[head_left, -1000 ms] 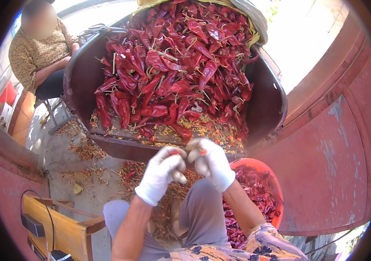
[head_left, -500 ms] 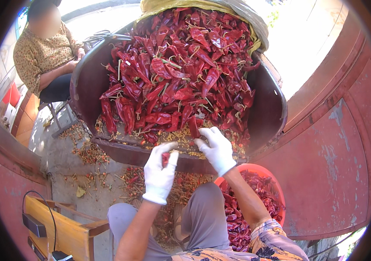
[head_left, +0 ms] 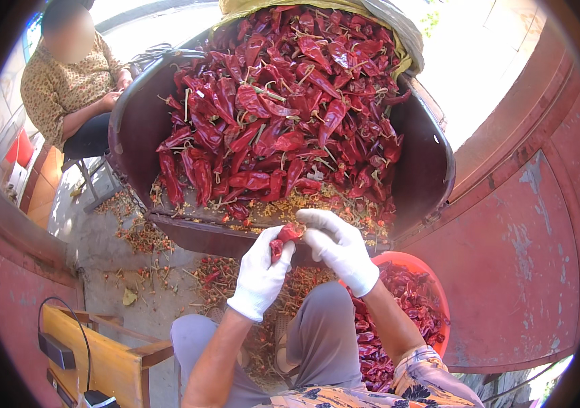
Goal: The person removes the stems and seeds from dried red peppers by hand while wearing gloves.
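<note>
In white gloves, my left hand (head_left: 266,262) is closed on dried red chili (head_left: 290,232), its fingers wrapped around the lower part. My right hand (head_left: 330,245) touches the chili's pale upper end from the right, fingertips curled against it. Both hands are at the front lip of a dark red trough (head_left: 426,156), which holds a heaped pile of red chilies (head_left: 283,102); small yellow seeds (head_left: 269,212) lie along its front. An orange-red basin (head_left: 439,299) of broken chilies stands below my right forearm.
Another person (head_left: 65,95) sits at the left of the trough. Red metal panels (head_left: 507,258) curve along the right. A wooden stool (head_left: 99,347) with a black power strip (head_left: 57,351) is at lower left. Stems and scraps (head_left: 133,238) litter the concrete floor. A yellow-grey sack (head_left: 398,47) edges the pile.
My right hand has drawn back from the trough's front edge toward my left hand, bringing red chili with it. My left hand has turned and moved slightly right to meet it.
</note>
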### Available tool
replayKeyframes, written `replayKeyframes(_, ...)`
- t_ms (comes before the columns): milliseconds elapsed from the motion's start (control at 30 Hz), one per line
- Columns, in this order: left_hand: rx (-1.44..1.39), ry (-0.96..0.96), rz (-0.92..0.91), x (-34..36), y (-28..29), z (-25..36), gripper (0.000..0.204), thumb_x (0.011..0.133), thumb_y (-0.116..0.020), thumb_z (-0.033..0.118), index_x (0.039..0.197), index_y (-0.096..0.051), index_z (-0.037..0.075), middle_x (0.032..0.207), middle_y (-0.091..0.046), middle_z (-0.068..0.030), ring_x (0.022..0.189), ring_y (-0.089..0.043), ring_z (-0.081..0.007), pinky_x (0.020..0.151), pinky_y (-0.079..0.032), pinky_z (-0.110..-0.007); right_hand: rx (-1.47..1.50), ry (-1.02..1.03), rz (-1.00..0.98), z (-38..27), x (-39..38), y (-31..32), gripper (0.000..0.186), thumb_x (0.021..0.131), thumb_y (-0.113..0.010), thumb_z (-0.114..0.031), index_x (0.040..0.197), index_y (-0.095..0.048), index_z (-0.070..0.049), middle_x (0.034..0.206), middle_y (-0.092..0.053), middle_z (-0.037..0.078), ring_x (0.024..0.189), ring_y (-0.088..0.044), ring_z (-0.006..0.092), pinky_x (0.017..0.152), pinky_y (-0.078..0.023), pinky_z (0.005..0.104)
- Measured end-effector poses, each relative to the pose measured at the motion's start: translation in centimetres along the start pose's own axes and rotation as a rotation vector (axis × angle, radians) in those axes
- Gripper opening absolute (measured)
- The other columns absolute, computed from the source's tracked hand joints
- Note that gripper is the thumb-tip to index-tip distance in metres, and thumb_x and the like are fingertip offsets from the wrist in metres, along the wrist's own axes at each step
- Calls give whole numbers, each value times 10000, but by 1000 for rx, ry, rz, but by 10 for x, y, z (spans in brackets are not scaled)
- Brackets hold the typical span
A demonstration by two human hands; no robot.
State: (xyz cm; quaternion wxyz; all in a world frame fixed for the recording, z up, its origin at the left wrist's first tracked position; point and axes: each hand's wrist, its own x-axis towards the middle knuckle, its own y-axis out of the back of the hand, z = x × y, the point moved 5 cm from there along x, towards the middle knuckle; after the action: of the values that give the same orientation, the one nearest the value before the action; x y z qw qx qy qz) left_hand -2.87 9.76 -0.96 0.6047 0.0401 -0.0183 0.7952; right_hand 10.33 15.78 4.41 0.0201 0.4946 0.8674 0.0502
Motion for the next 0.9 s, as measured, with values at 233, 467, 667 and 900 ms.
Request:
replayKeyframes(233,9,99,-78,-5,-6,3,370,910,-644,288,1172,-562,40,841,-646,-110,744,-599,-173,738,-497,-315,-158,349,-40,1,-2,1,172,861,-676,-70,1031,-666,-42,982,-616,33,834,-606,122,726,-487,247)
replayKeyframes(467,-438,369,-275,-15,-11,17,149,955,-599,224,1001,-602,82,683,-455,80,565,-392,-2,483,-289,-186,195,-160,16,11,-9,-1,138,927,-618,-169,963,-639,-37,741,-611,-4,519,-476,29,469,-361,193)
replayKeyframes(667,-556,384,-329,-20,-13,12,151,945,-605,230,1006,-600,92,639,-452,69,499,-359,-15,424,-289,-206,916,-324,-187,32,-7,-17,208,979,-550,-249,1073,-533,-65,830,-576,5,448,-356,9,372,-251,157)
replayKeyframes(900,-690,252,-266,-14,-5,11,258,938,-590,312,1021,-553,71,565,-371,48,459,-331,-64,422,-345,-237,225,-322,-63,28,-6,8,216,976,-531,-257,996,-611,-57,861,-611,-6,510,-473,45,391,-331,212)
